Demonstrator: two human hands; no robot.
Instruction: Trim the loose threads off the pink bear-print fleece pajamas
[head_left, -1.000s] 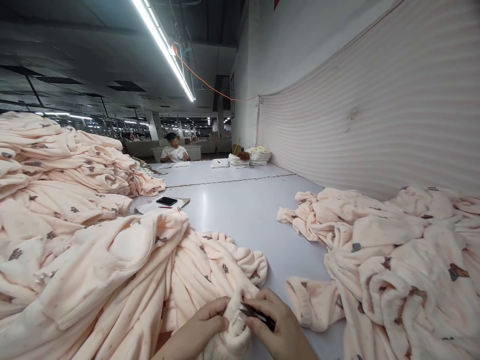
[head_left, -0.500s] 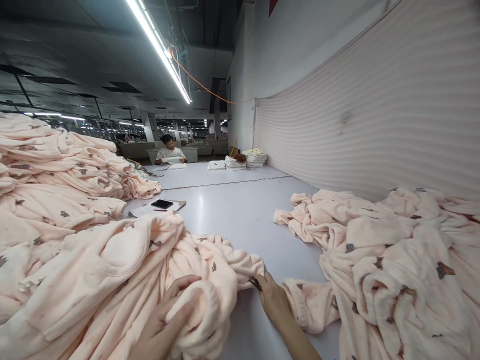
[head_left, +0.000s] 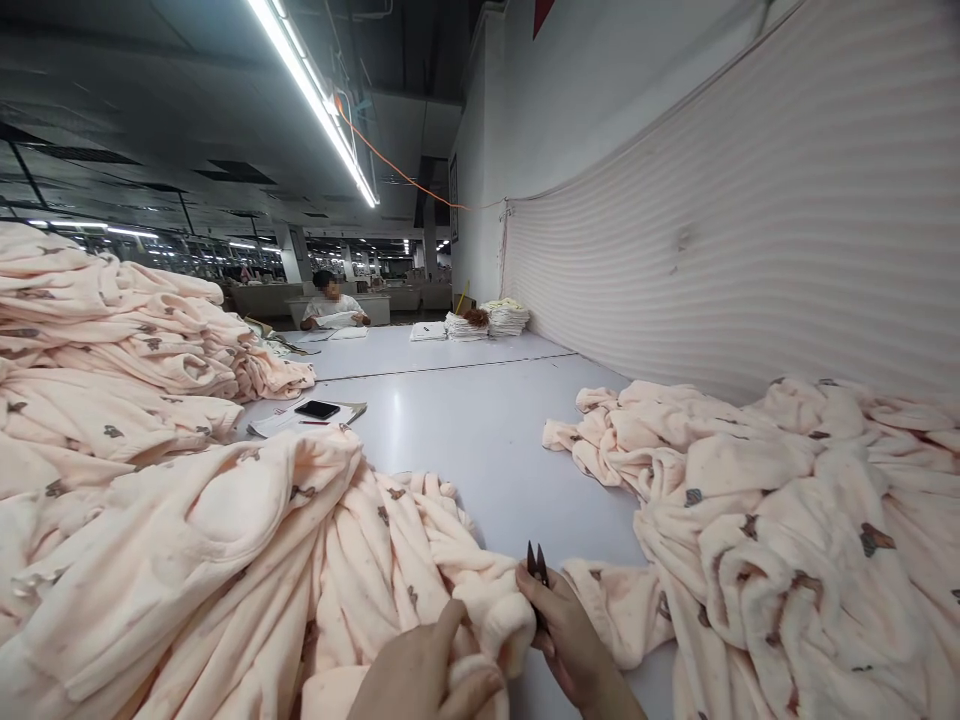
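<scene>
Pale pink fleece with a small brown print bunches up before me, and one end of it, a rolled cuff (head_left: 511,622), lies between my hands. My left hand (head_left: 424,665) is closed on the fleece just left of that cuff, its thumb and forefinger over the fabric. In my right hand (head_left: 570,635) is a pair of dark thread snips (head_left: 537,562), its two pointed blades upward and slightly apart. The right fingers are close against the cuff's edge; whether they also pinch it is hard to see.
A large heap of pink fleece garments (head_left: 135,340) rises at left, another pile (head_left: 787,520) at right. On the white table (head_left: 465,430) lie papers with a phone (head_left: 317,409). Farther back are folded white stacks (head_left: 506,317) and a seated person (head_left: 334,300). Striped fabric (head_left: 735,210) hangs along the right.
My left hand has moved right along the fleece to near the cuff. The snips in my right hand have turned, blades now pointing up, and the cuff has come lower and nearer me.
</scene>
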